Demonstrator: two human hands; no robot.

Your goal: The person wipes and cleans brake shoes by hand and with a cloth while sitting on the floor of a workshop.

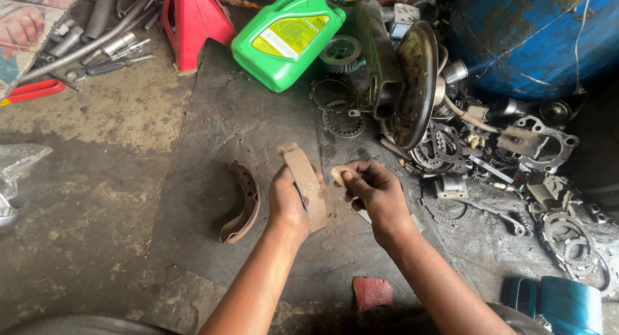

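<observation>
Head view looks straight down: left hand (288, 203) wraps firmly around a curved brake shoe (305, 183), holding it upright with the lining turned toward the right hand (373, 190), probably so that face is easy to reach. Right-hand fingers pinch a small tan piece (339, 174), likely abrasive, just beside the lining. A second brake shoe (242, 203) lies on the dark floor mat (219, 135) to the left. Near, a red pad (372, 292) waits. Far, a green jug (287, 35) and a brake backing plate (412, 83); scattered gears and gaskets (516, 174) crowd the right.
</observation>
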